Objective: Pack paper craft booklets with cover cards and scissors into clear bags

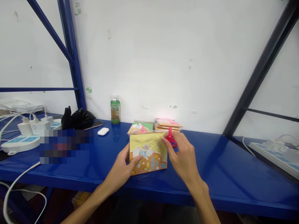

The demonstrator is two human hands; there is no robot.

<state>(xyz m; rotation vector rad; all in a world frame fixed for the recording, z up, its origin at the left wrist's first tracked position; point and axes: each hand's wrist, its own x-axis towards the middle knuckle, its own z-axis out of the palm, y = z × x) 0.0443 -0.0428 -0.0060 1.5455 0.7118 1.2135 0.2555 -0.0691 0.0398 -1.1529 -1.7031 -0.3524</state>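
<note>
A yellow and orange packet with a white rabbit picture [151, 151] is held upright above the front half of the blue table. My left hand [125, 165] grips its left side, thumb across the front. At the packet's upper right edge is my right hand [181, 152], its thumb and index finger pinched close to the corner. A pink-red object [170, 135] shows behind those fingers, apparently held in them; its full shape is hidden. Just behind the packet lie a green and orange packet [146, 126] and a stack of orange-edged packets [168, 123].
On the blue table [210, 161] stand a green-labelled bottle [115, 110], a white earphone case [103, 131], a phone [90, 125] and a black plastic bag [80, 117]. Power strips with white chargers are at far left [21, 143] and far right [277, 155]. Blue frame posts flank the white wall.
</note>
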